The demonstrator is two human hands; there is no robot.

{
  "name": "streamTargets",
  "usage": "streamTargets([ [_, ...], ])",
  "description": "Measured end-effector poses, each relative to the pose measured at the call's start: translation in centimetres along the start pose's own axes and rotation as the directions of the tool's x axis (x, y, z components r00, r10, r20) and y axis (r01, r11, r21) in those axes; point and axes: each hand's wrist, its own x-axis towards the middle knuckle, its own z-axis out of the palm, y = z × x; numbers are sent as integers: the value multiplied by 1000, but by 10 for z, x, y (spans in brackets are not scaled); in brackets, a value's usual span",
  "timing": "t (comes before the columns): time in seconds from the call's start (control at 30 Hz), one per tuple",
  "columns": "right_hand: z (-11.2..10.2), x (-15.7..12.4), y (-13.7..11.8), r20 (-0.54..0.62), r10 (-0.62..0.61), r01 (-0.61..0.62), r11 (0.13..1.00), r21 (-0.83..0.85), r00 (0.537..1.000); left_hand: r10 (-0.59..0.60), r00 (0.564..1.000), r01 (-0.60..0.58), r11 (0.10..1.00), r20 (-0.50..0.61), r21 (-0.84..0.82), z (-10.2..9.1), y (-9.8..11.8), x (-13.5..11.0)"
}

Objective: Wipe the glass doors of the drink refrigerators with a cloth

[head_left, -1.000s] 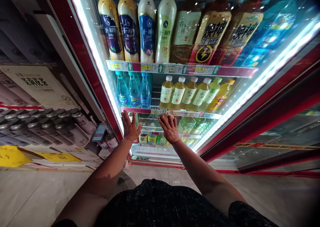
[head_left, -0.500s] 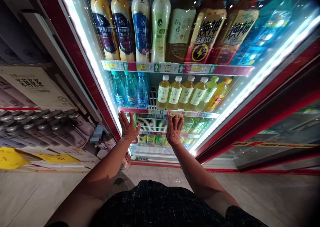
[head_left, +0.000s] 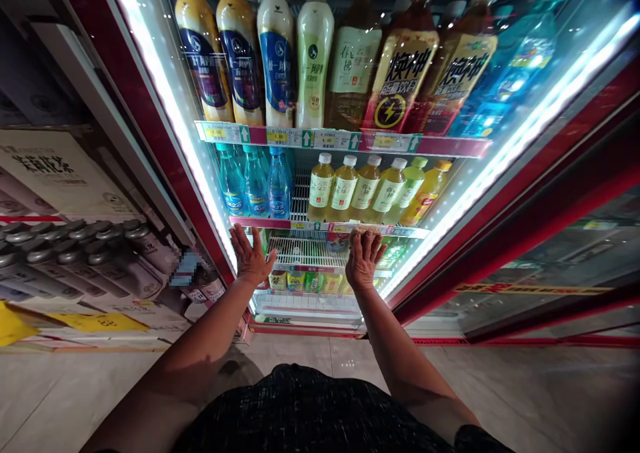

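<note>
Cooler point(head_left: 160, 166): red-framed, lit by bright side strips; its middle shelf rail point(head_left: 267, 224) is the reference for all places below.
Upper bottles point(head_left: 277, 60): large row, standing on the shelf above the rail.
Pale-labelled bottles point(head_left: 365, 190): upright directly above the rail's right half.
Blue bottles point(head_left: 255, 190): upright directly above the rail's left end.
Left hand point(head_left: 253, 261): wide open, fingers spread, nothing held; fingertips in front of the rail's left end.
Right hand point(head_left: 362, 261): partly open, fingers bent over the tan pad, holding it.
Tan pad point(head_left: 366, 228): in front of the rail, right of its middle; material cannot be told.
</note>
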Motion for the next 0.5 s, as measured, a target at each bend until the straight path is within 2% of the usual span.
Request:
streamTargets([
  [0.1, 8, 7, -22, -1, 22, -22, 998, 53, 1000, -17, 1000, 17, 1000, -14, -3, 1, 4, 0],
  [0.2, 17, -3, -45, 81, -110, 104, 992, 72, 991, -34, 999, 34, 999, -18, -17, 1, 7, 1],
  [0.27, 18, -14, -50, 153, -209, 200, 977, 73, 966, -45, 999, 44, 998, -22, -34, 1, 7, 1],
  [0.37, 13, -30, -34, 198, -250, 243, 968, 60, 948, -42, 998, 40, 998, -39, -41, 2, 4, 0],
  [0.5, -3, -31, 9, 100, -152, 152, 988, 11, 983, 19, 996, -23, 999, -83, -46, 2, 0, -1],
])
